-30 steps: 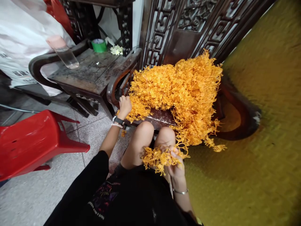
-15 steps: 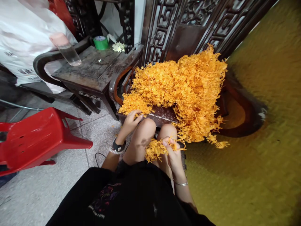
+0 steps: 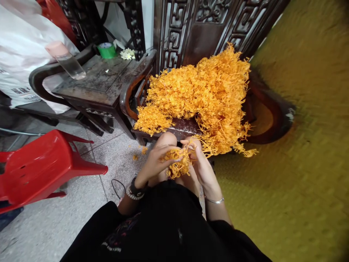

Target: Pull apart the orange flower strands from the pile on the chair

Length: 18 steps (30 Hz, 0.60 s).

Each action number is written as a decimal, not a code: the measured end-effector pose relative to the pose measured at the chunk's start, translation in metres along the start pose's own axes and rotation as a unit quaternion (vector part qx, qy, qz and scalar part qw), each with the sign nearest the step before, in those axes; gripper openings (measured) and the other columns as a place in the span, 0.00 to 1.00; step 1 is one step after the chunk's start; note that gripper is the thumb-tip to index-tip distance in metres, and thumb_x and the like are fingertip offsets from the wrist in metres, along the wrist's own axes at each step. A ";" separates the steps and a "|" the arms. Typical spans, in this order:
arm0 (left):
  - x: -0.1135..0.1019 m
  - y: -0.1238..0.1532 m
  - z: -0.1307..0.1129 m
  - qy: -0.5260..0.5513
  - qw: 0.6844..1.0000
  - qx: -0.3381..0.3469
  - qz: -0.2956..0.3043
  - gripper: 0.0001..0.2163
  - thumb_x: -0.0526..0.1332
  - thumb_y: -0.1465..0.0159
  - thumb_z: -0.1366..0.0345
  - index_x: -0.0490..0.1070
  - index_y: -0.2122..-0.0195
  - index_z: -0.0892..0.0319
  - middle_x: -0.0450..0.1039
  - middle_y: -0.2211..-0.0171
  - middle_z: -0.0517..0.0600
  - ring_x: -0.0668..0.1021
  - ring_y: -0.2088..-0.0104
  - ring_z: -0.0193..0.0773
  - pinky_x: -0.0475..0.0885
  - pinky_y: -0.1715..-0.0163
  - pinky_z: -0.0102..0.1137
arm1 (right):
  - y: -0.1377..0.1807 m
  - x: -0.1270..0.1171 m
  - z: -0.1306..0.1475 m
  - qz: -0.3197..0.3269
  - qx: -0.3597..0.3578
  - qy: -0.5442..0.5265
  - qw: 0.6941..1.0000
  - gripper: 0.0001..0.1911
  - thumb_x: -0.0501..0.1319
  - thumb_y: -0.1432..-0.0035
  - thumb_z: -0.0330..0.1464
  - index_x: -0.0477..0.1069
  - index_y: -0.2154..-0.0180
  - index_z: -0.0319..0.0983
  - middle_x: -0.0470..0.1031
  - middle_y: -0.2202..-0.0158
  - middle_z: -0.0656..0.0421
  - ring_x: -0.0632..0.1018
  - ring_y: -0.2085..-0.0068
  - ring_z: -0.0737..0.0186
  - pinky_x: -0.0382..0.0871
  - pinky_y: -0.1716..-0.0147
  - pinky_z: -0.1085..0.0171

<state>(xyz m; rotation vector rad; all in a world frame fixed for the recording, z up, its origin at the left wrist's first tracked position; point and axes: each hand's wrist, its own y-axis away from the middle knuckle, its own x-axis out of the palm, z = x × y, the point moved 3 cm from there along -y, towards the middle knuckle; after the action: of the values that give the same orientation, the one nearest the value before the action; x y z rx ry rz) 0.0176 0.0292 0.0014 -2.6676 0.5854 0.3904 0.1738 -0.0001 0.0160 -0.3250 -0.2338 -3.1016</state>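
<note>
A big heap of orange stringy sprigs (image 3: 207,94) lies on the seat of a dark carved wooden chair (image 3: 188,127) in front of my knees. Over my lap I hold a small orange bunch (image 3: 177,163) between both hands. My left hand (image 3: 158,160) grips its left side with curled fingers. My right hand (image 3: 200,162) holds the right side, fingers pinched on the strands. A watch and bead bracelet sit on my left wrist, a thin bangle on my right.
A dark wooden side table (image 3: 95,82) at the left carries a clear bottle with a pink cap (image 3: 65,60), a green tape roll (image 3: 107,50) and white flowers (image 3: 127,54). A red plastic stool (image 3: 43,165) lies tipped on the tiled floor. A white sack (image 3: 24,40) sits far left.
My left hand left the edge of the heap on the chair and came back to my lap, joining the right hand on the small bunch. The bunch rose slightly.
</note>
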 end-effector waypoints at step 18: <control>-0.002 -0.001 -0.022 0.038 0.990 -0.042 0.129 0.13 0.55 0.33 0.57 0.70 0.54 0.58 0.74 0.61 0.50 0.74 0.62 0.38 0.67 0.60 0.31 | 0.000 -0.006 -0.008 0.028 -0.025 0.022 0.999 0.10 0.67 0.46 0.40 0.71 0.67 0.41 0.71 0.68 0.60 0.73 0.65 0.65 0.69 0.61 0.65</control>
<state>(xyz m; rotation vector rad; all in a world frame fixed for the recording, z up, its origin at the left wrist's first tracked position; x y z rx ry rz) 0.0204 0.0219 0.0224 -2.7017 0.9623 0.3938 0.1782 -0.0009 0.0069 -0.2577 -0.1429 -3.0590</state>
